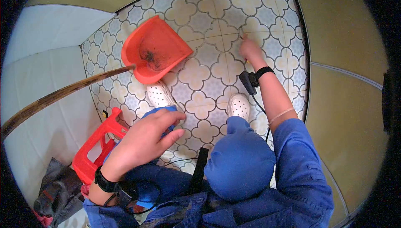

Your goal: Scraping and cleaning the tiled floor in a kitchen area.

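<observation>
My right hand (251,50) reaches down close to the patterned floor tiles (216,40), its fingers curled around something small and thin; a dark tip shows at the fingers and a bit of yellow beneath the palm. What the item is, I cannot tell. Over my left knee hovers my left hand (147,134), empty, thumb and fingers apart. A red plastic dustpan (166,40) with dark debris in it lies beyond my left foot, its long wooden handle (69,88) running off to the left. Both wrists wear black straps with small devices and cables.
A red plastic stool (84,156) stands at my left, beside a dark cloth (59,190). White perforated clogs (239,106) are on my feet. Olive wall panels (341,102) border the floor at the right, and pale panels (50,71) at the left. A small black and yellow object (105,114) is near the stool.
</observation>
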{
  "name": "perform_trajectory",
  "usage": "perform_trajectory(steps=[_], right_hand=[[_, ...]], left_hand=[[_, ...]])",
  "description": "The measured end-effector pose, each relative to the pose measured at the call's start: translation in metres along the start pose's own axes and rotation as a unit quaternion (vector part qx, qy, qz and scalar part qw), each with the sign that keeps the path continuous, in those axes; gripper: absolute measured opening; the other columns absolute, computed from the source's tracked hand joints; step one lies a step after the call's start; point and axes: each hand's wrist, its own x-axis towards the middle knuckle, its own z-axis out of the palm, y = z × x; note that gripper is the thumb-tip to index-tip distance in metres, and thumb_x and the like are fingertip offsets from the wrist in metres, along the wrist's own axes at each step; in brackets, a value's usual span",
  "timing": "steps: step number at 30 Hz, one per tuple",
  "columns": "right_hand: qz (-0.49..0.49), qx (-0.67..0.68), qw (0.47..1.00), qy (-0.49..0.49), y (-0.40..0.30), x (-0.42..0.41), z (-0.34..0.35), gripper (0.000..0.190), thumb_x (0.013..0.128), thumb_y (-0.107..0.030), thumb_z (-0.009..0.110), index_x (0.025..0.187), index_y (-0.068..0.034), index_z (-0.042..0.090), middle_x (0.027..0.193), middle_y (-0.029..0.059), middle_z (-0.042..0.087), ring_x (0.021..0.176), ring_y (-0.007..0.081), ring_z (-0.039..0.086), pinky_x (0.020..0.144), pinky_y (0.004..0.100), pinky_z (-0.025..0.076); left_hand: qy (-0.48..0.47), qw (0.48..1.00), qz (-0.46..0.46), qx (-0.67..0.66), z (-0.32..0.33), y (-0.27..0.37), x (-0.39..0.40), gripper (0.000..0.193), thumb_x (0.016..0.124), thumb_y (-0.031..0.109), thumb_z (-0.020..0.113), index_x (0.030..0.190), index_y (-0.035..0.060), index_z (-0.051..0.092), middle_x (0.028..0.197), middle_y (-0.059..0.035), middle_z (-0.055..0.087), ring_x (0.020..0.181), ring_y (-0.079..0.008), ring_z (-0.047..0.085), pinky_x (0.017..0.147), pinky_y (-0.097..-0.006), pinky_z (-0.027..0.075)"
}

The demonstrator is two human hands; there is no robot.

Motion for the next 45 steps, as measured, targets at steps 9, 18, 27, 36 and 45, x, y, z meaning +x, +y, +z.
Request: perform_trajectory(steps=[9, 18, 27, 36, 45], right_hand=[[-0.057, -0.079, 0.993, -0.068, -0.004, -0.006, 0.005, 0.056, 0.078, -0.008, 0.039, 0.132, -0.002, 0.026, 0.095, 0.0249, 0.058, 0.083, 0.0358, 0.059, 0.070, 0.0439, 0.047], [-0.084, -0.024, 0.994, -0.065, 0.016, 0.002, 0.004, 0.047, 0.085, -0.017, 0.033, 0.132, -0.010, 0.029, 0.080, 0.0198, 0.061, 0.049, 0.0281, 0.058, 0.057, 0.0413, 0.048], [-0.015, -0.025, 0.998, -0.051, 0.039, -0.072, 0.007, 0.046, 0.087, -0.021, 0.032, 0.132, -0.017, 0.030, 0.075, 0.0193, 0.061, 0.057, 0.0307, 0.059, 0.059, 0.0434, 0.047], [-0.012, -0.035, 0.999, -0.027, 0.029, -0.049, 0.013, 0.046, 0.084, -0.020, 0.036, 0.130, -0.012, 0.033, 0.084, 0.0218, 0.060, 0.079, 0.0371, 0.058, 0.070, 0.0453, 0.045], [-0.062, -0.119, 0.990, -0.040, 0.029, -0.043, -0.020, 0.048, 0.081, -0.014, 0.038, 0.128, -0.025, 0.038, 0.093, 0.0183, 0.061, 0.081, 0.0329, 0.059, 0.067, 0.0425, 0.046]], left_hand=[[0.011, 1.000, 0.010, 0.005, 0.004, -0.004, -0.003, 0.032, 0.084, 0.021, 0.053, 0.110, 0.0038, 0.049, 0.101, -0.0162, 0.054, 0.094, -0.0314, 0.053, 0.081, -0.0355, 0.043], [0.031, 0.999, 0.016, 0.006, 0.006, -0.001, -0.002, 0.031, 0.084, 0.023, 0.053, 0.108, 0.0039, 0.051, 0.097, -0.0167, 0.055, 0.088, -0.0329, 0.053, 0.076, -0.0384, 0.043], [0.001, 1.000, -0.018, 0.001, 0.003, 0.004, 0.001, 0.030, 0.083, 0.020, 0.054, 0.108, 0.0035, 0.050, 0.101, -0.0153, 0.055, 0.094, -0.0310, 0.054, 0.081, -0.0357, 0.043], [0.007, 1.000, -0.009, 0.005, 0.006, 0.004, 0.005, 0.029, 0.083, 0.020, 0.054, 0.108, 0.0044, 0.051, 0.101, -0.0156, 0.055, 0.094, -0.0308, 0.054, 0.081, -0.0355, 0.043], [0.010, 0.999, -0.034, -0.013, 0.003, 0.004, -0.001, 0.030, 0.083, 0.019, 0.055, 0.109, 0.0043, 0.050, 0.100, -0.0144, 0.055, 0.092, -0.0307, 0.055, 0.079, -0.0347, 0.043]])
